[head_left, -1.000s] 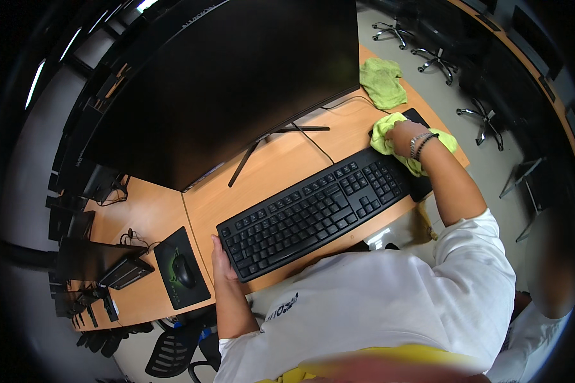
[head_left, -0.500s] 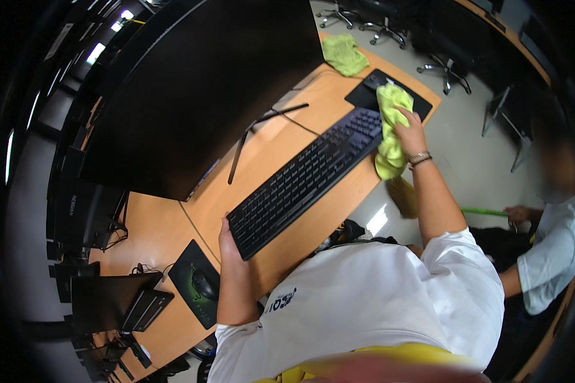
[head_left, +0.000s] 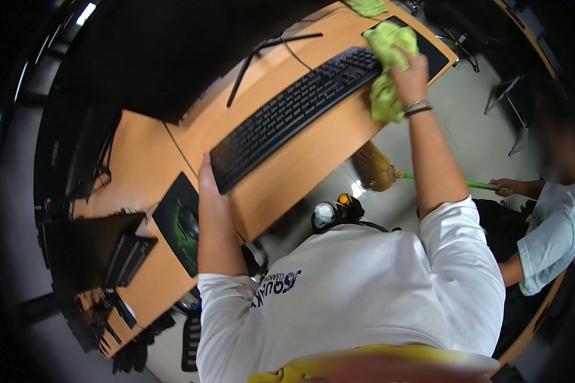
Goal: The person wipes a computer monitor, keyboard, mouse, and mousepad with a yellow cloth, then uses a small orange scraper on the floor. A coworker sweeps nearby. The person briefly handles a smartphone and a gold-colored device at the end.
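Near desk [head_left: 294, 167] I see bottle-like things [head_left: 324, 214], pale floor [head_left: 457, 137]; right hand [head_left: 411, 76] grips cloth [head_left: 388, 43], left hand [head_left: 210, 180] touches keyboard [head_left: 294, 107], fingers unclear.

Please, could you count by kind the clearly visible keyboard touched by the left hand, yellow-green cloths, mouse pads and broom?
Keyboard touched by the left hand: 1
Yellow-green cloths: 2, one in the right hand
Mouse pads: 2
Broom: 1
Total: 6

Wood-toned desktop [head_left: 287, 175]: left mouse pad [head_left: 174, 216], right mouse pad [head_left: 436, 56], monitor stand [head_left: 241, 78], far green cloth [head_left: 368, 6]; keyboard [head_left: 294, 110] contact unclear.
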The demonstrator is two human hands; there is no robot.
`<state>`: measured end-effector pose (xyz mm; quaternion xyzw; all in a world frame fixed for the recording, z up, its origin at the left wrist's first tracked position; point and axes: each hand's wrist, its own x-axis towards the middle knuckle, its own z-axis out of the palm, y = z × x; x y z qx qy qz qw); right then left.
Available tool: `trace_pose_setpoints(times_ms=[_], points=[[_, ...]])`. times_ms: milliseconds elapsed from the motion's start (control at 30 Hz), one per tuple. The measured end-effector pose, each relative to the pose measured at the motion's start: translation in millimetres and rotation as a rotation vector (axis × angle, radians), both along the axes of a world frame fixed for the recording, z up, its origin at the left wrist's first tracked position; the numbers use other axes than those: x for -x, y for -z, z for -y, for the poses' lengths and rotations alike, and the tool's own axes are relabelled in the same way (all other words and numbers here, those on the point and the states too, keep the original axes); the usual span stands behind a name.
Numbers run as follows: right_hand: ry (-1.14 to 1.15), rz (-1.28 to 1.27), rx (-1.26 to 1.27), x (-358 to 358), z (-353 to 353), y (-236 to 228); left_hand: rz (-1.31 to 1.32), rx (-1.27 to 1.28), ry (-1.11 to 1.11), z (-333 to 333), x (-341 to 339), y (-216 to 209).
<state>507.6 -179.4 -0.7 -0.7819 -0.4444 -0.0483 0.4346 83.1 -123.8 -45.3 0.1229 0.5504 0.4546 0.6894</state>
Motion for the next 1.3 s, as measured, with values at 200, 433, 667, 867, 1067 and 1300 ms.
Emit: trace_pose_setpoints(times_ms=[200,433,667,867,1067,1300], points=[[-0.237,-0.203,-0.394,-38.0,51.4,-38.5,-0.106,-0.043,-0.079,13.4,-15.5,-12.7],[-0.45,-0.269,-0.353,-13.3,120.4,-47.9,-0.008,-0.086,-0.135,23.8,-30.2,-22.0],[-0.354,-0.355,-0.42,24.8,150.9,-49.4,-0.044,-0.107,-0.099,16.6,-26.3,-16.5],[-0.273,-0.358,-0.46,79.8,184.5,-63.7,0.071,-0.113,-0.061,8.5,-18.6,-6.2],[-0.194,-0.325,-0.468,114.9,229.6,-98.4,0.235,-0.061,0.002,3.9,-15.4,-5.0],[-0.222,-0.233,-0.541,117.5,243.3,-105.7,0.146,-0.061,-0.048,12.2,-20.4,-14.7]])
